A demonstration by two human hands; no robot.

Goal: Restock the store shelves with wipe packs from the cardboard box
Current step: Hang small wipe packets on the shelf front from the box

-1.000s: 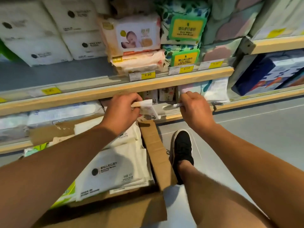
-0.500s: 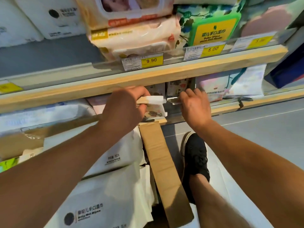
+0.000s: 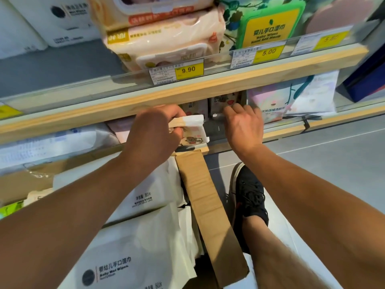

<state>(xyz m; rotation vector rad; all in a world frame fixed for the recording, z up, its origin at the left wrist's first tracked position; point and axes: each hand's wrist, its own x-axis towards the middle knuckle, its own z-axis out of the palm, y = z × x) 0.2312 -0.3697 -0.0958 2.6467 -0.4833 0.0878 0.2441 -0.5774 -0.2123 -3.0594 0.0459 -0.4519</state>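
Observation:
My left hand (image 3: 154,132) grips a small white and pink wipe pack (image 3: 194,127) at the front of the lower shelf (image 3: 281,131). To its right, my right hand (image 3: 244,124) reaches under the upper shelf board (image 3: 208,88). Its curled fingers pinch the edge of another small pack (image 3: 216,116), which the hand mostly hides. More small packs (image 3: 224,102) stand behind, at the back of the lower shelf. Below my arms sits the open cardboard box (image 3: 205,199), with large white wipe packs (image 3: 129,259) stacked inside.
The upper shelf carries pink wipe packs (image 3: 166,38), a green-lidded pack (image 3: 268,26) and price tags (image 3: 188,70). A pastel pack (image 3: 277,101) lies on the lower shelf to the right. My black shoe (image 3: 249,195) rests on the grey floor (image 3: 333,163) beside the box flap.
Both hands have pushed further in under the upper shelf board with their small packs. The view has dropped closer to the shelves and the box.

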